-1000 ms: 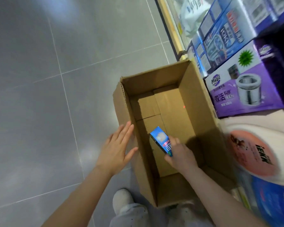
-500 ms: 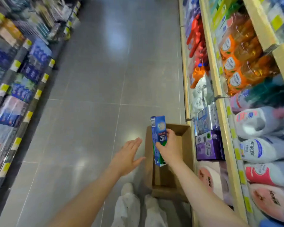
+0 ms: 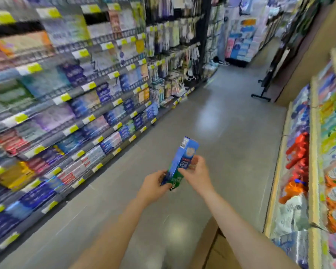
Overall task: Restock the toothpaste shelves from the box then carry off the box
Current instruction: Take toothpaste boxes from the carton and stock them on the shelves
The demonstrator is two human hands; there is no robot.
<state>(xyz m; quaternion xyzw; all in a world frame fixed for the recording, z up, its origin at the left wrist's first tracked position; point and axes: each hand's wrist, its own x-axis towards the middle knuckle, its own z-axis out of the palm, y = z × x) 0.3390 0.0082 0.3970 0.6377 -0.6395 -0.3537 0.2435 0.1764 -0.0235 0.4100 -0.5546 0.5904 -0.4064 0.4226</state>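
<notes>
Both hands grasp the blue-and-green cardboard toothpaste carton [image 3: 179, 164] over the aisle floor: left hand [image 3: 153, 186] at its bottom, right hand [image 3: 197, 174] mid-body. Best slot it face-out among matching cartons on the blurred toothpaste shelves [image 3: 81, 133].

Long blue-and-green cardboard toothpaste carton [image 3: 183, 161] in my hands: pale round motif, barcode on end. Grey tiled floor [image 3: 231, 136]; yellow shelf price tags [image 3: 66, 97].
</notes>
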